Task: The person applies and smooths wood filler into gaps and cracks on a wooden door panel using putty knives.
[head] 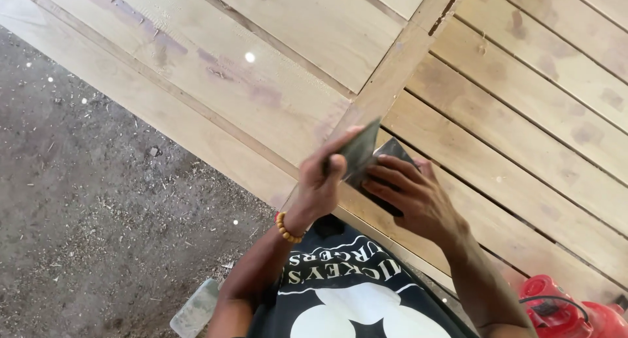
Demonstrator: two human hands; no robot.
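A red tool (pixel 562 308) lies nearest, at the lower right. Above it the left hand (pixel 324 184) and right hand (pixel 415 197) both pinch a dark sheet (pixel 363 156), folded against the frame (pixel 392 70). Pale slats (pixel 523 115) stretch beyond.

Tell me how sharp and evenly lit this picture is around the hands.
Head view: soft, even daylight, no hard shadows or glare; the left hand and the dark sheet it grips look slightly motion-blurred; the right hand and the wooden boards are fairly sharp; small bright specks dot the frame.
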